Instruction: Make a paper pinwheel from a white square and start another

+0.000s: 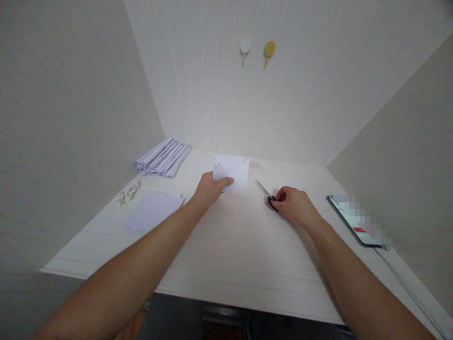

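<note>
My left hand (209,190) pinches a white piece of paper (233,171) by its lower left side, thumb on top, and holds it up over the table. Folds or creases show near the paper's upper edge. To the right, my right hand (292,202) has its fingers closed on the black handles of a pair of scissors (264,190). The blades point up and left, toward the paper but apart from it. They look closed together.
A stack of white paper sheets (154,211) lies at the left, with several rolled or folded paper strips (164,158) behind it. At the right wall rests a phone or tablet (354,224) with a cable (406,283). Two hooks (269,49) are on the back wall.
</note>
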Demonstrator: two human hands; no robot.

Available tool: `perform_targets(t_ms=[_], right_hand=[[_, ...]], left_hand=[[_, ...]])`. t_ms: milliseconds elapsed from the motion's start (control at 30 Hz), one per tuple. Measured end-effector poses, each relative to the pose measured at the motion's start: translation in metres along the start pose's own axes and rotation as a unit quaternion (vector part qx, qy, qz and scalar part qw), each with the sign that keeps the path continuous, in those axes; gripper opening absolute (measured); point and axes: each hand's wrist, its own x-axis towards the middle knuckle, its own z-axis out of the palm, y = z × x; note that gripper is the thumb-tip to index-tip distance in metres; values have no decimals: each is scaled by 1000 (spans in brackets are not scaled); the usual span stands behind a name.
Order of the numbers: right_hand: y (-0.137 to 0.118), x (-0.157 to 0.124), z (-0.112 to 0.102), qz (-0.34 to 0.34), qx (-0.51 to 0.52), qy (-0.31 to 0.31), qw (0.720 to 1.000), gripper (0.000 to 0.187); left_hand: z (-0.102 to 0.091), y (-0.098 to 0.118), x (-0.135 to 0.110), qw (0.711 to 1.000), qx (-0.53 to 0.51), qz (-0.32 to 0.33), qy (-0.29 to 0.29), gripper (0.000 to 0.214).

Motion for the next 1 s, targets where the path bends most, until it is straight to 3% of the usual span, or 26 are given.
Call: perform_targets(t_ms=[1000], right_hand=[[1,2,1,22,4,-11,1000,23]], left_hand=[[-2,0,0,1000,26,10,3,24]])
